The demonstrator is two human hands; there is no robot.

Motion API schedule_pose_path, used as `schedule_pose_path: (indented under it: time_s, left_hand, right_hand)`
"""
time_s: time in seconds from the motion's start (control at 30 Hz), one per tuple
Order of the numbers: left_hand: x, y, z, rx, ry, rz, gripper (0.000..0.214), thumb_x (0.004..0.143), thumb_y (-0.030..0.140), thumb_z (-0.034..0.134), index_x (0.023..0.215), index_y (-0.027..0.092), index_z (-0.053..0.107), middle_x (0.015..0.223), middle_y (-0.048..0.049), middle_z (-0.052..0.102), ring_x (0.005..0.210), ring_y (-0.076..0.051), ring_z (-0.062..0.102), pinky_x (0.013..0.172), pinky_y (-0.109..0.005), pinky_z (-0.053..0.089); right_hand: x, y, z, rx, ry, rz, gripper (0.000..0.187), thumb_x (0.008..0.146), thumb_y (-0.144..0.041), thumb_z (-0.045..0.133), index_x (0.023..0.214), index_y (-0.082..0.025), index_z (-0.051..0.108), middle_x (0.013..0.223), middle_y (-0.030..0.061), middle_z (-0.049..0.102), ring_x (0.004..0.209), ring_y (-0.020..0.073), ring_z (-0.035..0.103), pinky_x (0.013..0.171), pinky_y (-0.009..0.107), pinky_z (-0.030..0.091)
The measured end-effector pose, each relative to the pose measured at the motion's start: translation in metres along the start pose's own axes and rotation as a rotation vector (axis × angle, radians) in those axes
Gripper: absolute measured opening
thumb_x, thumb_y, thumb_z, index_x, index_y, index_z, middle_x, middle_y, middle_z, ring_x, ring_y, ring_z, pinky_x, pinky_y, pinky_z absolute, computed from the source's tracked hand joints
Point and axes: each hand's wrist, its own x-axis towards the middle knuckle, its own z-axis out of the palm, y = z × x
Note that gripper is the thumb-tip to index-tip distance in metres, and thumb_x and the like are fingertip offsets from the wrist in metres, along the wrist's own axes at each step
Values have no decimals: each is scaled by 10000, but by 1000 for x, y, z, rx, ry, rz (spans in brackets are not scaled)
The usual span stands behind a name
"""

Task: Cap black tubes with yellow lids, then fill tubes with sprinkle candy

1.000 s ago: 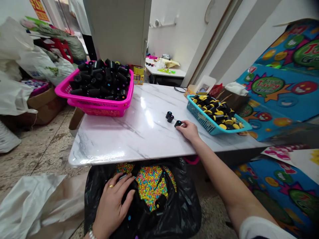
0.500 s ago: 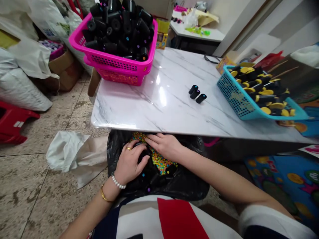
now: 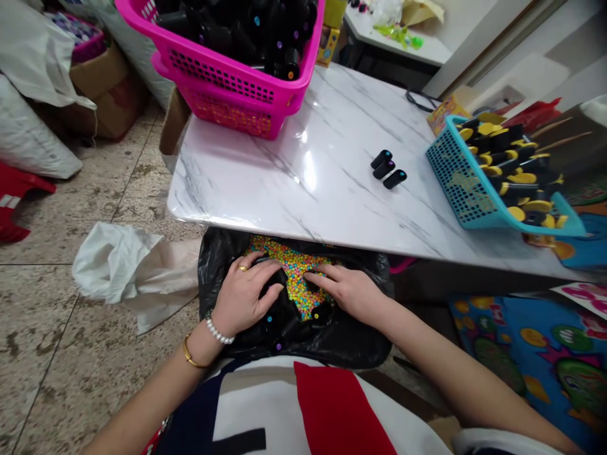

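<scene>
- The left hand [image 3: 244,294] reaches down below the table edge into an open black plastic bag [image 3: 341,344] that sits on the floor just in front of the person. The wrist, with a pearl bracelet and a gold bangle, is bent forward.
- Its fingers curl over a short black plastic tube [image 3: 271,282] lying at the edge of the sweets. The thumb is hidden, so how firmly it grips cannot be told.
- The right hand [image 3: 348,292] comes in from the right with the forearm stretched low. It lies palm down with the fingers nearly straight and slightly spread, and the fingertips rest on the heap of small multicoloured round sweets [image 3: 294,275] inside the bag. Nothing shows in its grasp.
- The two hands are near each other, with the sweets between them.
- Above them is a white marble-patterned table [image 3: 284,189], and three more short black tubes [image 3: 387,169] lie on it side by side.
- A pink plastic basket [image 3: 227,76] heaped with black tubes stands at the table's far left.
- A turquoise plastic basket [image 3: 458,189] of yellow-capped tubes stands at its right.
</scene>
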Motion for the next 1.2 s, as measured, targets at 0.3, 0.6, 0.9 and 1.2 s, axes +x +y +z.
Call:
schedule_pose_path:
  time_s: [0.3, 0.6, 0.9, 1.2]
  left_hand:
    - [0, 2, -1, 19, 7, 4, 364, 907, 333, 490, 1243, 207, 551, 1228, -41, 643, 1247, -270, 443, 1024, -451, 348]
    - [0, 0, 0, -8, 8, -10, 384, 905, 348, 486, 1259, 216, 553, 1225, -54, 641, 1248, -276, 443, 1022, -466, 354]
    - [-2, -1, 1, -20, 5, -13, 386, 906, 348, 483, 1262, 218, 555, 1229, -59, 639, 1256, -280, 433, 1027, -477, 347]
    - [-1, -1, 0, -7, 14, -3, 373, 900, 336, 499, 1247, 212, 555, 1232, -45, 641, 1251, -272, 443, 1023, -455, 357]
  right_hand:
    - [23, 4, 1, -241, 62, -42, 370, 941, -341, 473, 1223, -127, 579, 1069, 162, 613, 923, 262, 551, 725, 348, 479]
    - [42, -1, 13, 127, 50, -47, 363, 899, -269, 570, 1248, -176, 530, 1141, 102, 601, 967, 194, 618, 798, 307, 530]
    - [33, -11, 5, -81, -8, -45, 321, 893, -128, 496, 1194, -115, 606, 1113, 171, 629, 999, 272, 582, 815, 381, 526]
    - [3, -5, -9, 791, 151, 193, 301, 803, -256, 676, 1099, -219, 632, 1003, 35, 661, 755, 132, 650, 713, 261, 550]
